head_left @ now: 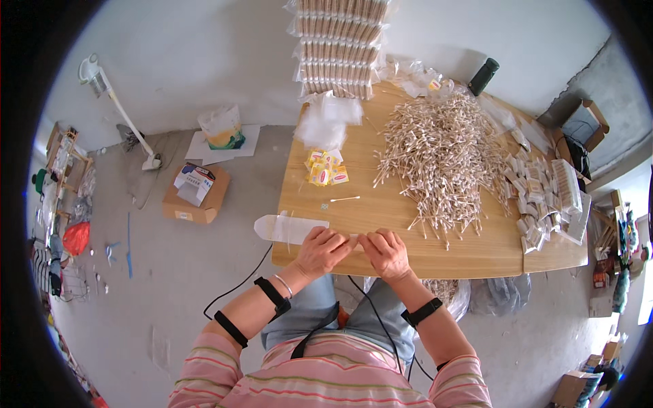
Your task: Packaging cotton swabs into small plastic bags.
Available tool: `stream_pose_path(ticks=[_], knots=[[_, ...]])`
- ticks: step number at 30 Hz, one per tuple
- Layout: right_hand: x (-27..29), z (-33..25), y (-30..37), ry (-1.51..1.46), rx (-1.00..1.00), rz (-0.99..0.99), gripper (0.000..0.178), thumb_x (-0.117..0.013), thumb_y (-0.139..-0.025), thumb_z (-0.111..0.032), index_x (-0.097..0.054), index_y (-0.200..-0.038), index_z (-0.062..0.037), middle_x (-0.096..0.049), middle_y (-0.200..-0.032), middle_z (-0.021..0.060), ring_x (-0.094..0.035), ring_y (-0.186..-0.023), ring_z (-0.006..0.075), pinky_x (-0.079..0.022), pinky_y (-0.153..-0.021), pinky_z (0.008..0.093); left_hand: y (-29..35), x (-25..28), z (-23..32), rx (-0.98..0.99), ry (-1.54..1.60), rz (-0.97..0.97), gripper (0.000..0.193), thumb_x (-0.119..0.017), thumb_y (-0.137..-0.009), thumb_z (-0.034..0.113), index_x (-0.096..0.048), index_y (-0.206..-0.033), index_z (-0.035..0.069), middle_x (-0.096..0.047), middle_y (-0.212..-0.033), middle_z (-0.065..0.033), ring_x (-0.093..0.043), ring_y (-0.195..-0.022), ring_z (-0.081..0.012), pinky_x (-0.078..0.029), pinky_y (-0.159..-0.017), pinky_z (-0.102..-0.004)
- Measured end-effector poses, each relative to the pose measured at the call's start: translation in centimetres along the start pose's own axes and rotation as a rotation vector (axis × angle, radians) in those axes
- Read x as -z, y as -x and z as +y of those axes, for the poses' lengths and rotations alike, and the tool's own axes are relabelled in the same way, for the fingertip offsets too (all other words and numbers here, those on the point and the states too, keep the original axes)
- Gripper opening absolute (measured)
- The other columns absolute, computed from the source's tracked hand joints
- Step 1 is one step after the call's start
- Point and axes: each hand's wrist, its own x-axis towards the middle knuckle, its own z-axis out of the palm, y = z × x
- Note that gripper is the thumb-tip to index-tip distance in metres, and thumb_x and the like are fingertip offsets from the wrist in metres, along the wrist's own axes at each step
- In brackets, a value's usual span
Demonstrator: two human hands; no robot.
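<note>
Close to the table's front edge, my left hand (323, 253) and my right hand (385, 254) are closed with their fingertips nearly together. Between them shows a small whitish piece (356, 242), mostly covered by the fingers, so its kind is unclear. Left of my left hand lies a long white flat object (275, 228) with a rounded end sticking past the table's left side. A single cotton swab (345, 198) rests beyond my hands. Farther off are yellow-and-white printed cards (326, 168) and a pile of clear plastic bags (330, 121). A large heap of cotton swabs (442, 163) spreads to the right.
Stacked bags of swabs (342, 47) rise at the table's far side. Filled small packs (544, 194) lie at the right, and a dark green bottle (483, 76) stands at the back. A cardboard box (196, 197) sits on the floor at left. Black cables hang near my legs.
</note>
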Motion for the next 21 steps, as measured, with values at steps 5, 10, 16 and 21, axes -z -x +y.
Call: stream_pose_path(ticks=[5, 10, 16, 21], knots=[[-0.2, 0.0, 0.0, 0.006, 0.010, 0.001, 0.032, -0.063, -0.071, -0.011, -0.066, -0.102, -0.0044, -0.058, -0.097, 0.0026, -0.058, -0.091, 0.0198, -0.049, -0.074, 0.0318, 0.1, -0.5, 0.0, -0.044, -0.028, -0.012, 0.032, -0.063, -0.076, 0.015, -0.068, -0.107, 0.014, -0.055, -0.091, 0.0052, -0.055, -0.086, -0.0129, -0.043, -0.080, -0.0307], [0.3, 0.1, -0.3, 0.051, 0.033, -0.025, 0.033, -0.062, -0.071, -0.011, -0.066, -0.103, -0.0035, -0.057, -0.097, 0.0028, -0.058, -0.092, 0.0201, -0.049, -0.076, 0.0324, -0.4, -0.2, 0.0, -0.025, -0.029, -0.035, 0.029, -0.067, -0.076, 0.015, -0.068, -0.105, 0.014, -0.055, -0.090, 0.0028, -0.056, -0.086, -0.0147, -0.043, -0.080, -0.0309], [0.2, -0.3, -0.8, -0.213, -0.185, -0.071, 0.020, -0.066, -0.074, -0.006, -0.066, -0.094, -0.0075, -0.058, -0.095, 0.0043, -0.056, -0.089, 0.0243, -0.049, -0.074, 0.0348, -1.1, -1.1, 0.9, 0.465, 0.517, 0.051, 0.025, -0.073, -0.075, 0.004, -0.067, -0.099, 0.005, -0.061, -0.091, -0.0067, -0.061, -0.083, -0.0228, -0.049, -0.073, -0.0334], [-0.4, 0.4, -1.7, -0.605, -0.510, -0.104, 0.012, -0.069, -0.072, -0.001, -0.063, -0.082, -0.0051, -0.061, -0.086, 0.0092, -0.055, -0.084, 0.0300, -0.047, -0.073, 0.0388, -2.0, -0.6, 0.7, 0.678, 0.780, -0.018, 0.011, -0.072, -0.077, 0.001, -0.067, -0.087, -0.001, -0.062, -0.086, -0.0111, -0.062, -0.072, -0.0236, -0.051, -0.063, -0.0313]])
